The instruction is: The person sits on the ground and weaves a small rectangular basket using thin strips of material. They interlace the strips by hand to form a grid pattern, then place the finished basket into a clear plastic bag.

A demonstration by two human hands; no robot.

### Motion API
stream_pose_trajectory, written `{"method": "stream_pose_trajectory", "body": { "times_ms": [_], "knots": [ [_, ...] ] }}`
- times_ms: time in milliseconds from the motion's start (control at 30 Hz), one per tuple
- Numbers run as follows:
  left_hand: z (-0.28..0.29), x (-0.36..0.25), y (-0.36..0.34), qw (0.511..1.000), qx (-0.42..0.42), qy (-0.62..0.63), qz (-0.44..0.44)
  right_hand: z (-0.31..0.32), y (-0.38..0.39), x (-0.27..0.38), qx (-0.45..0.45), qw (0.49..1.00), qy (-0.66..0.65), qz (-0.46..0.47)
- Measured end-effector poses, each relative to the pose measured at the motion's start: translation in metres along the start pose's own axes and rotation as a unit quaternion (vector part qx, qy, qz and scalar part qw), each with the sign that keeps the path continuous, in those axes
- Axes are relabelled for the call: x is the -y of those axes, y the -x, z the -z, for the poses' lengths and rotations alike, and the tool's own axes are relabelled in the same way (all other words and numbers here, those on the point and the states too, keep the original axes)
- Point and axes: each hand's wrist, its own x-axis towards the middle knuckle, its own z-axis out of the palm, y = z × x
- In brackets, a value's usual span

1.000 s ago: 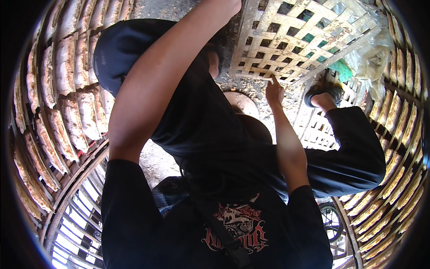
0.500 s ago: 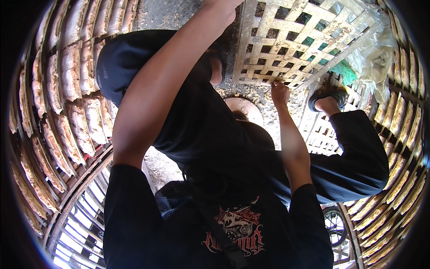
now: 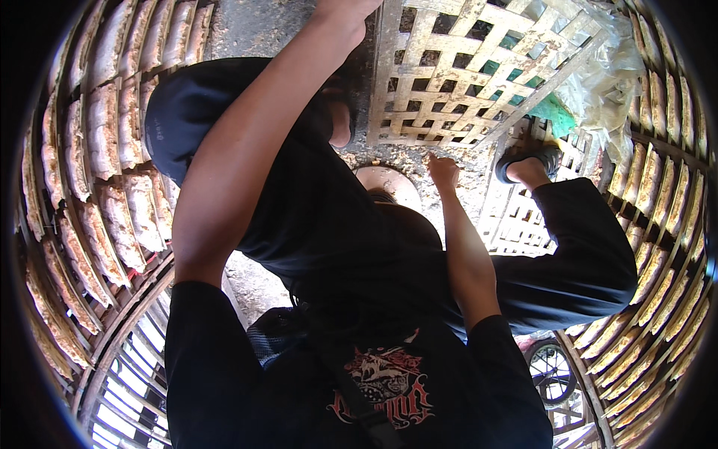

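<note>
The woven lattice panel [image 3: 440, 72] is in the upper middle of the frame, and the relation that matters most is between its edges and the two hands. The right hand [image 3: 444, 173] is just below the lower edge of this panel; the panel lies above it, toward the top of the frame. The fingers look partly bent and appear a little apart from that edge, but whether this grip is wide or narrow, or has something small inside, I cannot tell. The left hand [image 3: 350, 13] is at the top border of the frame, next to the panel's left side, and the border cuts it; its grip and any contact cannot be told. So the right hand is nearer to the lower edge, the left hand to the left side. This left side runs almost upright in the picture, while the right side slants up toward the clear plastic sheets [image 3: 615, 84] at upper right. The top is outside the view, so the long axis is uncertain.
</note>
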Motion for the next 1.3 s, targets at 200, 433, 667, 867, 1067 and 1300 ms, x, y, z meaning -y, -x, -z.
{"method": "stream_pose_trajectory", "body": {
  "times_ms": [200,433,667,867,1067,1300],
  "knots": [
    [0.010,-0.005,0.006,1.000,-0.015,0.008,-0.002,0.070,-0.003,0.021,-0.061,0.994,0.012,-0.089],
    [0.001,0.001,0.004,1.000,0.007,0.002,-0.017,0.098,-0.028,-0.002,-0.386,0.902,-0.193,0.028],
    [0.000,-0.006,0.006,0.999,-0.022,-0.028,0.013,0.138,-0.037,0.015,-0.393,0.899,-0.135,0.139],
    [0.004,0.003,0.001,1.000,-0.010,-0.021,-0.012,0.210,-0.042,0.048,-0.346,0.854,-0.342,0.182],
    [0.004,0.002,0.002,1.000,-0.011,-0.019,-0.011,0.263,-0.012,0.085,-0.273,0.824,-0.426,0.256],
    [0.011,0.011,-0.004,1.000,0.008,0.000,-0.029,0.253,-0.048,0.056,-0.250,0.846,-0.407,0.237]
  ]
}}
